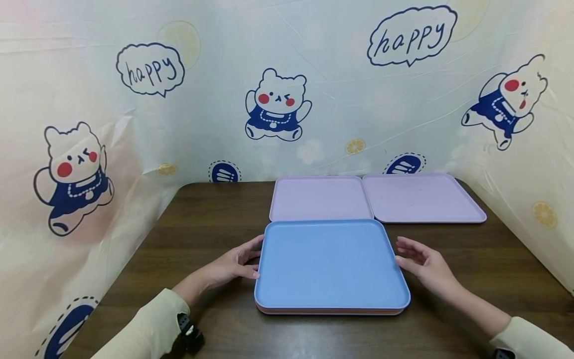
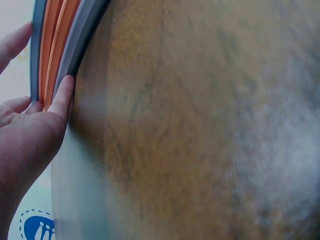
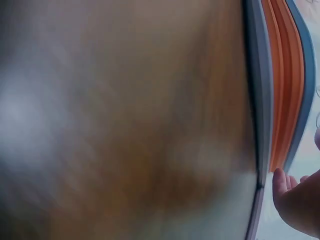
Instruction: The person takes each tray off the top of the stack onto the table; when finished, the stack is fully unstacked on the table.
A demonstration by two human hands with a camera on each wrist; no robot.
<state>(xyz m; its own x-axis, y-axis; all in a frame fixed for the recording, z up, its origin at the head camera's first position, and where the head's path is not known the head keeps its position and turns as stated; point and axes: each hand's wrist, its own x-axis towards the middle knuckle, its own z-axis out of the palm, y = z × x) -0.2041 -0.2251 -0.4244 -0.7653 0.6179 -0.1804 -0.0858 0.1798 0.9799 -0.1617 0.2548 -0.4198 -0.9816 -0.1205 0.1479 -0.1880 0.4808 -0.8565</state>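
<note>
The blue-topped tray stack [image 1: 332, 267] lay between your left hand [image 1: 229, 267] (fingers spread, touching its edge) and loosely spread right hand [image 1: 428, 269].

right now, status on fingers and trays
Left fingers touching tray stack; right fingers beside it, contact unclear. Blue tray on top. Two lilac trays directly beyond.

Lies as a neat, round-cornered stack [image 1: 332, 271], flat at five o'clock from the head view's centre; has a blue tray [image 1: 332, 262] on top, orange trays [image 3: 292, 65] beneath, a greyish tray [image 3: 265, 65] lowest.
</note>
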